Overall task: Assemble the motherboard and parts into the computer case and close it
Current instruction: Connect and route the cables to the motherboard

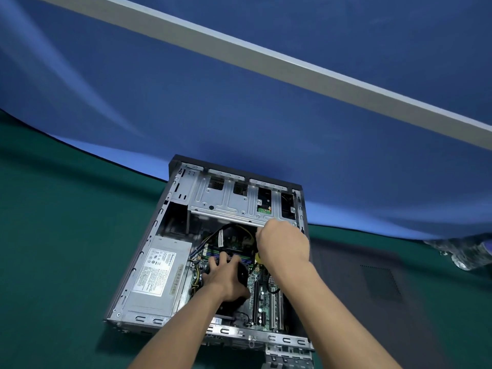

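1. The computer case (pixel 149 265) lies on its side on the green table (pixel 53 235), open side up, with a blue backdrop (pixel 239 115) rising behind it.
2. The motherboard (pixel 262 294) sits in the floor of the case, on the right half as you look down at it.
3. The grey power supply (pixel 157 278) fills the left half of the case, just beside the motherboard, its label facing up.
4. The metal drive cage (pixel 234 201) spans the far end of the case, above the board.
5. Your left hand (pixel 226 275) rests on the black fan cooler (pixel 241 272) near the middle of the board; its fingers (pixel 221 258) spread over the top of the cooler and curl round its far edge.
6. Your right hand (pixel 282 246) is at the near edge of the drive cage, knuckles up. Its fingers are bunched together and pointed down into the case, and you cannot tell from this view what they pinch, if anything.
7. Black and yellow cables (pixel 234 230) loop between the drive cage and the board, just left of your right hand.
8. A dark side panel (pixel 372 283) lies flat on the table to the right of the case.
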Demonstrator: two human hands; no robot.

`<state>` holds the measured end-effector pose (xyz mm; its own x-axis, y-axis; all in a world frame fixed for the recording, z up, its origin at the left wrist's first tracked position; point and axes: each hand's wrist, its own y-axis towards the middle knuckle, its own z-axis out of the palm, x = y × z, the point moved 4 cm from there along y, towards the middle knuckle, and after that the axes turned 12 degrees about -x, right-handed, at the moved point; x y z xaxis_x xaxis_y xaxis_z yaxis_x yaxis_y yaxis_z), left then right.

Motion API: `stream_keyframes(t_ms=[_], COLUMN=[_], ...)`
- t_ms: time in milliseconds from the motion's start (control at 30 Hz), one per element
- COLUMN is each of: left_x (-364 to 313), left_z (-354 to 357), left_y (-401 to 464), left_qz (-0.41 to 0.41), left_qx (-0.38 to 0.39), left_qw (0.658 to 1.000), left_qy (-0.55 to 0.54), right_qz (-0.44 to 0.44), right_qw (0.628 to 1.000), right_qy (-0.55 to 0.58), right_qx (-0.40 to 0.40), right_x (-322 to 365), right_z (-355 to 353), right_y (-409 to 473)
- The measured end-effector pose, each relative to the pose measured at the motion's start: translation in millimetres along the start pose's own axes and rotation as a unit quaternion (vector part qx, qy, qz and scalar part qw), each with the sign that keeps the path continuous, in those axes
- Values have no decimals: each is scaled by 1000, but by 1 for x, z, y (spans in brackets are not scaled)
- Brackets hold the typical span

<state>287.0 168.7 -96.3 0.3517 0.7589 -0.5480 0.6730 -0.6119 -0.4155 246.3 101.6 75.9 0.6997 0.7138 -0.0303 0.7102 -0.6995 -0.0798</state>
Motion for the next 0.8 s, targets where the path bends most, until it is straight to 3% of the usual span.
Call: stream_keyframes(t_ms=[133,267,400,533,700,800], left_x=[0,2,2,3,3,3], left_z=[1,2,2,4,6,7], left_y=[1,4,7,8,9,9], left_qz=[3,-8,-17,-17,-17,-14], left_qx=[1,-8,1,-9,-10,-14], left_qw=[1000,1000,1000,1000,1000,1000], left_qy=[5,-3,-8,-1,7,14], right_qz=[13,-9,23,67,52,58], right_qw=[993,1000,994,996,994,994], right_qy=[88,-16,97,51,94,90], right_qx=[77,2,41,-34,26,-26], right_x=[2,-4,-14,-31,-39,-42], right_z=[4,1,5,1,7,8], right_y=[1,6,3,4,-2,-4])
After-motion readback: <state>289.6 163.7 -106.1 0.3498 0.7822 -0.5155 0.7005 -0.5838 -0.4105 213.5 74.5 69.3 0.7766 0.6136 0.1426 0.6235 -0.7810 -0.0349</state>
